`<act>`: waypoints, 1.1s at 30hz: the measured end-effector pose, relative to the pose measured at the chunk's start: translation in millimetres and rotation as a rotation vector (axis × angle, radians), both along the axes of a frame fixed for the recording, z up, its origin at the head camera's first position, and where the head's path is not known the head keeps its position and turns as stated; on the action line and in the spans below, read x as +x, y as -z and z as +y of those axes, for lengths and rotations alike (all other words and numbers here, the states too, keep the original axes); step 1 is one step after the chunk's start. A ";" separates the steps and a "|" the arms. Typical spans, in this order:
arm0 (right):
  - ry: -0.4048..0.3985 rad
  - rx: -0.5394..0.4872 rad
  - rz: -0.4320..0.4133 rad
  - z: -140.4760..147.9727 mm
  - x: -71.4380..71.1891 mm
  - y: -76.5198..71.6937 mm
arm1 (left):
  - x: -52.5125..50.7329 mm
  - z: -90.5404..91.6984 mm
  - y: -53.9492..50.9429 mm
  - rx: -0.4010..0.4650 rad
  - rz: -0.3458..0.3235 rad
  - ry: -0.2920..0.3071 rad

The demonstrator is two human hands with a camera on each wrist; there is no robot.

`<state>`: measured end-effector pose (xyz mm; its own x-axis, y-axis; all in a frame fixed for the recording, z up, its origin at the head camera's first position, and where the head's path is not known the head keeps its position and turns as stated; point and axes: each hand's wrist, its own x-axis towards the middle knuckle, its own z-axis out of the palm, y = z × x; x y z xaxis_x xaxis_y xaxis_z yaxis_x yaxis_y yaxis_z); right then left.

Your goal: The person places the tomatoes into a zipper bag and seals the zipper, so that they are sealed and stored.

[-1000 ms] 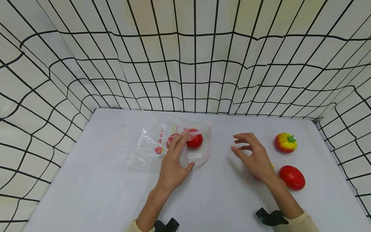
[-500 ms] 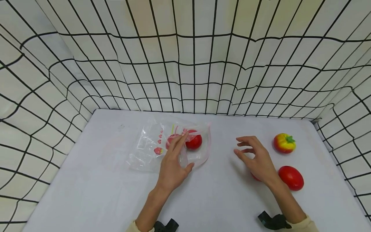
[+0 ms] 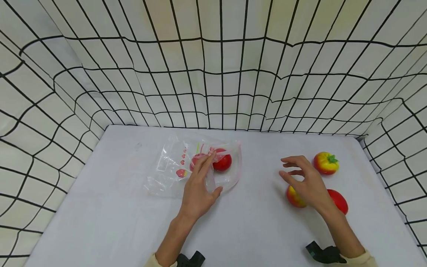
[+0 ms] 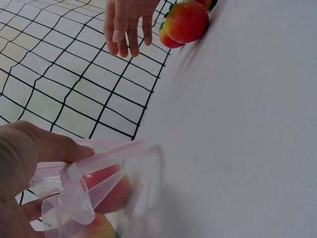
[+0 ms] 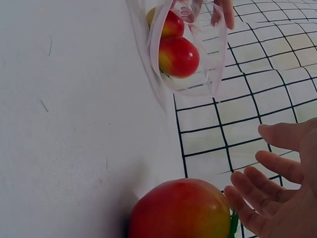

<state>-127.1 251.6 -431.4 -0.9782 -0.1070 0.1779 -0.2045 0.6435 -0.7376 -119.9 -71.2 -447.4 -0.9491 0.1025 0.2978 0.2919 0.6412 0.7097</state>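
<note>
A clear plastic bag with pink edges (image 3: 163,178) lies left of centre, with two red fruits (image 3: 222,160) inside. My left hand (image 3: 197,196) is at its mouth; in the left wrist view its thumb and fingers grip the bag's pink edge (image 4: 111,156). My right hand (image 3: 310,187) hovers with parted, slightly bent fingers and nothing held. Below it a red-and-yellow fruit (image 3: 293,198) sits on the table, partly covered by the hand. In the right wrist view this hand (image 5: 277,191) is beside a large red-and-yellow fruit (image 5: 178,213).
A red-and-yellow fruit with a green top (image 3: 325,163) stands at the right, behind a plain red fruit (image 3: 339,201) partly hidden by my right forearm. Black grid netting (image 3: 221,94) rises along the back and both sides of the white table (image 3: 116,193).
My right hand has shifted to the right, and more of the red-and-yellow fruit below it shows. The left hand and the bag have stayed in place.
</note>
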 end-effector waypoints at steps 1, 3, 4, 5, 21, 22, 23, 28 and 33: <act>-0.001 0.004 -0.004 0.9 0.2 0.1 | 0.1 0.1 0.1 0.000 0.000 0.000; -0.004 0.010 -0.015 2.6 1.0 0.1 | 0.2 0.4 0.4 0.000 0.000 0.001; -0.005 0.015 -0.022 3.1 1.3 -0.1 | 0.3 0.3 0.6 0.002 -0.001 0.001; -0.004 0.022 -0.029 3.8 1.9 -0.4 | 0.3 0.3 0.8 0.003 -0.002 0.001; -0.026 0.052 -0.027 16.0 7.5 -4.0 | 1.9 0.6 -0.5 0.005 -0.006 -0.007; -0.025 0.052 -0.031 16.5 7.6 -3.8 | 2.0 0.6 -0.5 0.006 -0.007 -0.008; -0.026 0.052 -0.034 16.9 7.8 -3.9 | 2.0 0.6 -0.5 0.006 -0.008 -0.008; -0.028 0.052 -0.055 18.4 8.7 -6.4 | 2.2 0.6 -0.9 0.005 -0.009 -0.008; -0.027 0.059 -0.086 21.6 9.2 -7.8 | 2.3 0.5 -1.0 0.009 -0.013 -0.008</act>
<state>-117.9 273.2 -423.7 -0.9862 -0.1410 0.0864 -0.1600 0.6818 -0.7138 -117.6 -70.7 -446.3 -0.9538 0.0927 0.2859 0.2775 0.6370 0.7192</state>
